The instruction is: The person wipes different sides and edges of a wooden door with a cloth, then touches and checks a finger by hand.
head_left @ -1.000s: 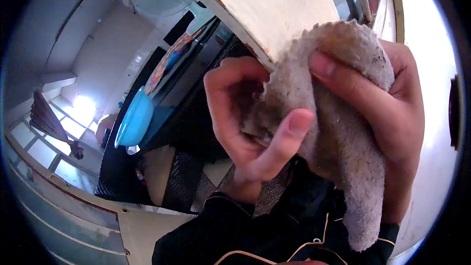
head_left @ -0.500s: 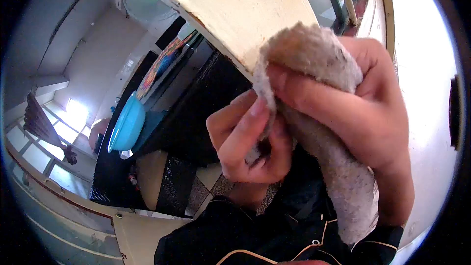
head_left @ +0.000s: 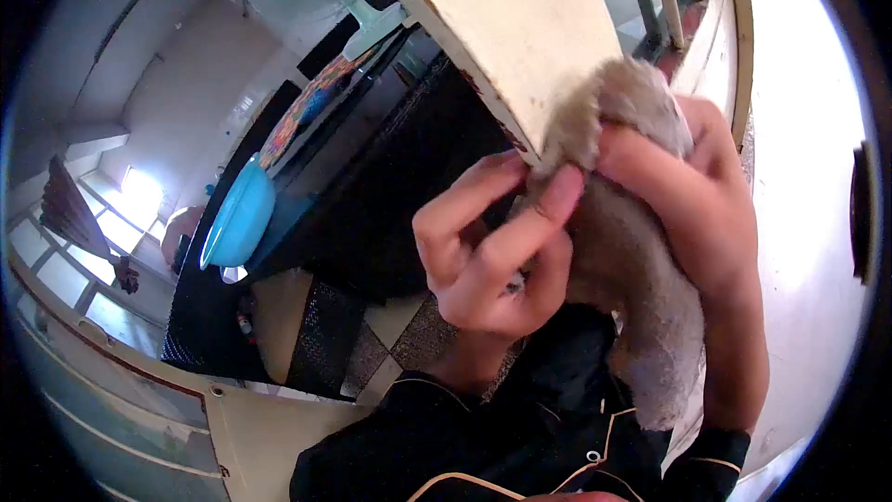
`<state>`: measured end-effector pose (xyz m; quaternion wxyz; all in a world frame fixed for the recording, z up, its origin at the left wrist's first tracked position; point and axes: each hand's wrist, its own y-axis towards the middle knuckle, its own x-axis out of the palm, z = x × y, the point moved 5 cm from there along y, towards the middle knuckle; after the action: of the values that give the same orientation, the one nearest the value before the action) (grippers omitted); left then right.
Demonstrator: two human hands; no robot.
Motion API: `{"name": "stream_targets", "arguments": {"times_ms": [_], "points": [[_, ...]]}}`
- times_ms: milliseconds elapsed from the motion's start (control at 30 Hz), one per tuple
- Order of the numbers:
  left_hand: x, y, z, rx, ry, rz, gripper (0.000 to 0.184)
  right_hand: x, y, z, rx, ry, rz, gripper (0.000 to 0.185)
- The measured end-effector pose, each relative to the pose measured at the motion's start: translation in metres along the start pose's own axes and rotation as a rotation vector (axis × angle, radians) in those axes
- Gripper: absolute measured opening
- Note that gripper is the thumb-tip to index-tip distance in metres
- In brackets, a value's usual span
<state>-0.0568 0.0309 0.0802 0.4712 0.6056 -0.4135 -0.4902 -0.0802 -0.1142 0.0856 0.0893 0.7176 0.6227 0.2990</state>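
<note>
A fuzzy grey-beige rag (head_left: 655, 316) is bunched between my two hands, its long end hanging toward my dark sleeve. My left hand (head_left: 492, 246) is closed, with thumb and fingertips pinching the rag's near edge and the other fingers curled. My right hand (head_left: 701, 191) grips the upper part of the rag, its thumb pressed into the fold; most of its fingers are hidden behind the cloth. Right beside the pinched edge is the corner of a cream-painted panel (head_left: 506, 33) with chipped edges, and the rag overlaps it in view. I cannot tell whether they touch.
A blue basin (head_left: 240, 223) stands on a black counter (head_left: 400, 158) to the left. Behind it are a patterned colourful mat (head_left: 302, 112) and a pale green fan (head_left: 372, 28). Window bars (head_left: 662, 0) rise at the upper right. A checkered floor (head_left: 386, 325) shows below.
Both hands and the rag have shifted slightly right, and my left fingertips now sit by the panel's corner. The view has turned a little, bringing more of the fan into sight.
</note>
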Motion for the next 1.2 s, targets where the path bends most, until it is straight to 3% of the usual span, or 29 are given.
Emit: {"name": "stream_targets", "arguments": {"times_ms": [167, 233, 300, 333, 467, 567, 633, 667, 800, 967, 1033, 1200], "points": [[0.002, 0.002, -0.005, -0.071, 0.021, 0.003, 0.040, -0.002, 0.005, 0.000, -0.028, -0.040, 0.045, 0.020], [0.001, 0.000, -0.009, -0.082, 0.007, -0.002, 0.039, -0.007, 0.000, 0.016, 0.143, -0.006, -0.017, 0.022], [0.002, -0.006, -0.009, -0.073, 0.042, -0.025, 0.039, -0.004, -0.001, 0.022, 0.173, 0.014, -0.009, 0.024], [0.004, -0.006, -0.012, -0.117, 0.013, 0.004, 0.038, 0.001, 0.006, 0.015, 0.046, -0.079, 0.071, 0.023], [0.001, -0.009, -0.031, -0.208, 0.038, 0.086, 0.029, 0.008, 0.018, 0.024, -0.107, -0.241, 0.142, 0.027], [0.005, -0.015, -0.045, -0.061, 0.126, -0.039, 0.044, -0.012, 0.010, 0.049, -0.068, -0.275, 0.156, 0.023], [0.010, -0.027, -0.058, -0.276, -0.251, 0.084, 0.068, -0.032, 0.001, 0.057, -0.114, -0.341, 0.093, 0.019], [0.010, -0.028, -0.060, -0.236, -0.100, -0.066, 0.089, -0.044, -0.003, 0.063, -0.044, -0.314, 0.044, 0.016], [0.018, -0.060, -0.087, -0.419, -0.214, -0.123, 0.098, -0.066, -0.019, 0.090, 0.035, -0.448, 0.029, 0.016], [0.033, -0.105, -0.103, -0.596, -0.354, -0.098, 0.095, -0.078, -0.024, 0.120, 0.088, -0.443, 0.034, 0.016], [0.038, -0.120, -0.105, -0.644, -0.287, -0.148, 0.088, -0.084, -0.025, 0.131, 0.255, -0.443, 0.079, 0.019], [0.045, -0.125, -0.110, -0.717, -0.273, -0.111, 0.079, -0.080, -0.028, 0.138, 0.136, -0.414, 0.148, 0.020]]}}
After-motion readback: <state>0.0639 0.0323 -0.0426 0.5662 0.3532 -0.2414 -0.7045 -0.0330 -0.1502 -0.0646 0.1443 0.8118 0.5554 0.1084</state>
